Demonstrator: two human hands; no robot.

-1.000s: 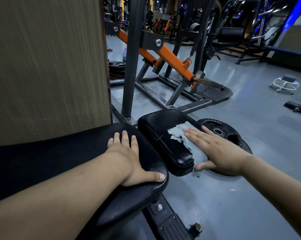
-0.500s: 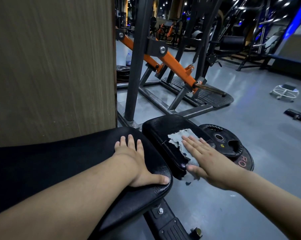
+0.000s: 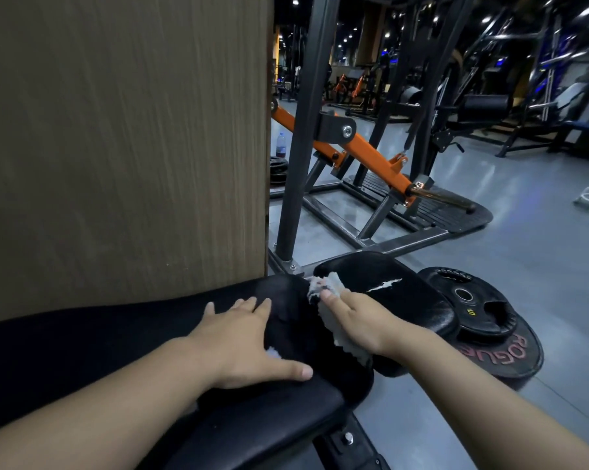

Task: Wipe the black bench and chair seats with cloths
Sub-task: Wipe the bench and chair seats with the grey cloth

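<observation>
A long black padded bench [image 3: 116,340] runs from the left to the centre. Beyond its end sits a smaller black seat pad [image 3: 405,300] with a white tear in its cover. My left hand [image 3: 249,337] lies flat on the bench end, fingers spread; a bit of pale cloth shows under the palm. My right hand [image 3: 357,317] presses a ragged grey cloth [image 3: 330,310] onto the left edge of the seat pad, at the gap between the two pads.
A wood-grain panel [image 3: 123,147] stands right behind the bench. Black weight plates [image 3: 483,317] lie on the floor to the right of the seat pad. A dark steel frame with an orange lever arm [image 3: 364,150] rises just beyond. A bottle [image 3: 280,144] stands further back.
My right hand has slid the cloth leftward across the seat pad, from its right edge to the gap by the bench. The left hand has stayed on the bench end.
</observation>
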